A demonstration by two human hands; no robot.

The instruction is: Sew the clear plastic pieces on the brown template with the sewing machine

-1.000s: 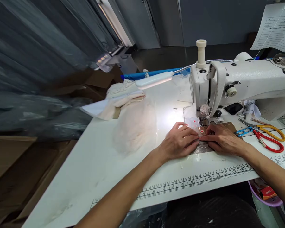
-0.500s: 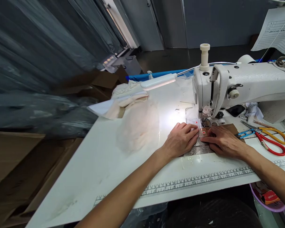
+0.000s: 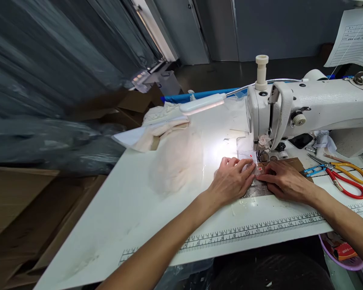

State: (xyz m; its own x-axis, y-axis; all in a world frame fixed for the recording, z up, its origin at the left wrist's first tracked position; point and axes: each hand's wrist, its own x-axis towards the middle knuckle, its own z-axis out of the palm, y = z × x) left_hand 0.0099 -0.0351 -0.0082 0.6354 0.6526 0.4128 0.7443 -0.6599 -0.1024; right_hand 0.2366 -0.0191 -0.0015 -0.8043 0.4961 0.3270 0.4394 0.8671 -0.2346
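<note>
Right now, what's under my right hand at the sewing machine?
A flat brown piece shows beyond your right hand, and a shiny grey sheet in front of it. Whatever lies directly beneath your palm is covered, so I can't tell.

Our left hand (image 3: 233, 180), right hand (image 3: 286, 180) and forearms (image 3: 172, 231) are bare; below, we wear dark clothing (image 3: 284, 268) with a pale speck (image 3: 269, 284).

The table (image 3: 133, 193) at centre is smooth, glossy white, with dull smudges at lower left. The sewing machine (image 3: 326, 100) at right has glossy white enamel. Beside it, the scissors (image 3: 347, 175) pair metal blades with shiny plastic-looking handles. Sheer, matt cloth (image 3: 177, 157) lies left of the lamp's glow; matt brown cardboard (image 3: 18, 193) fills the lower left.
</note>
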